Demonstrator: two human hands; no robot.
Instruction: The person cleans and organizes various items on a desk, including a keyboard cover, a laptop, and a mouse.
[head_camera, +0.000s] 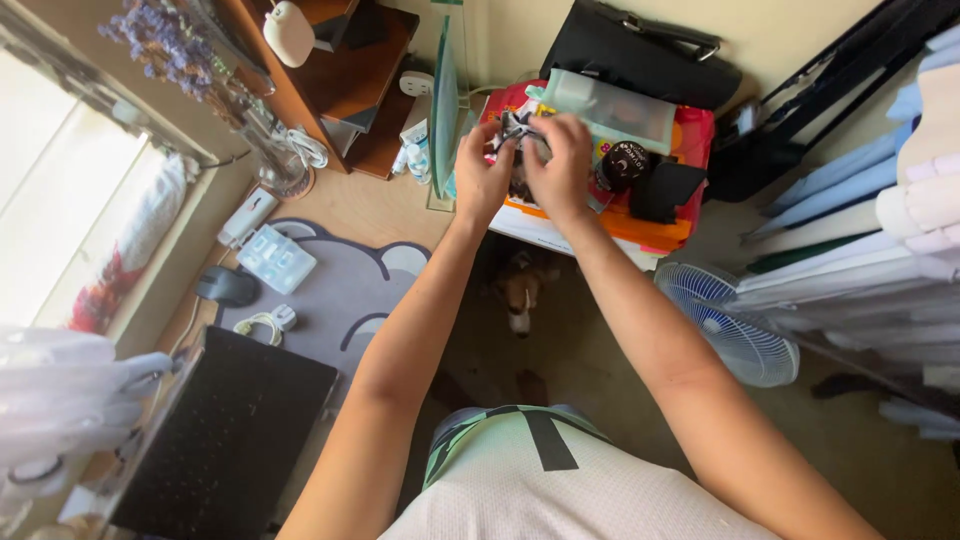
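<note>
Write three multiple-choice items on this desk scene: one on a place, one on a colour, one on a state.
1. Where does the dog lie?
A. on the laptop
B. on the floor below the arms
C. on the shelf

2. What colour is the laptop?
A. black
B. red
C. white

3. What are the left hand and right hand doing?
A. resting apart on the desk
B. both gripping a small black-and-white item
C. holding the fan

Key: 1 B, its head shows on the floor between the forearms. 2 A, the keyboard and casing are black. 3 B, both hands' fingers close on the item above the red and orange box.
</note>
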